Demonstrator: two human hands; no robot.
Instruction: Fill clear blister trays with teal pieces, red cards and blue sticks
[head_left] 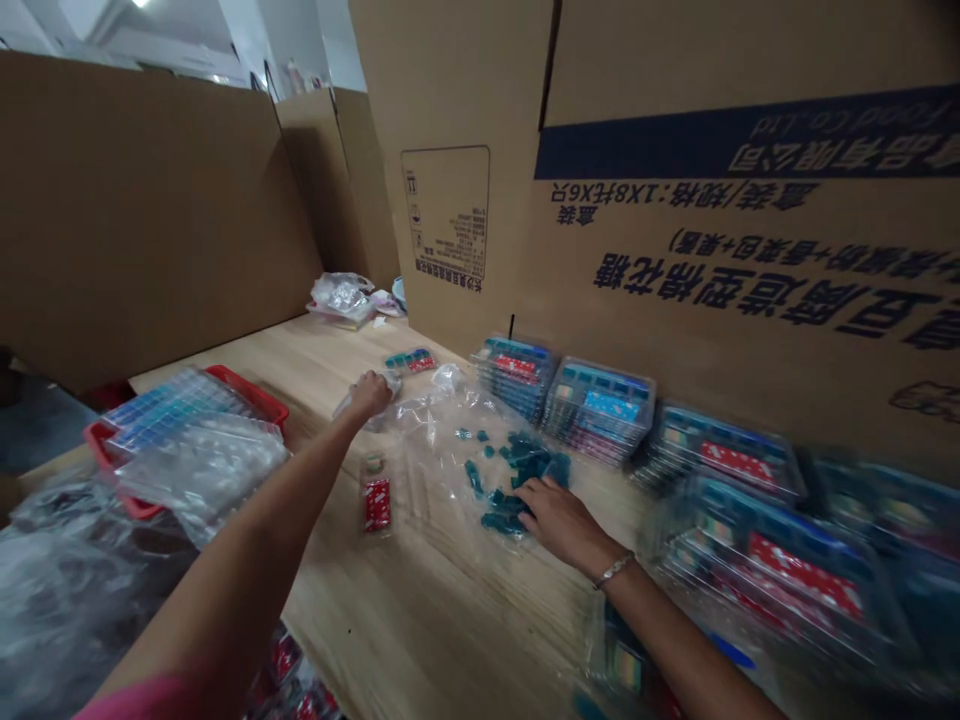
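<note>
My left hand (371, 393) is closed over crumpled clear plastic (391, 380) on the table, its fingers curled down. My right hand (559, 515) reaches over a pile of small teal pieces (529, 455). Its fingers are bent but apart, with the tips touching the pieces. The pieces lie on a spread clear plastic bag (431, 430). Between my arms lies a small clear pack with a red packet (377, 503). Beyond my left hand is another pack with teal pieces and red (411, 361).
Stacked clear trays (600, 410) with teal, red and blue contents line the right side, against a large cardboard box (675, 250). On the left, a red basket (259, 392) holds plastic sleeves, beside heaped clear bags (82, 600). More plastic (341, 298) lies at the back.
</note>
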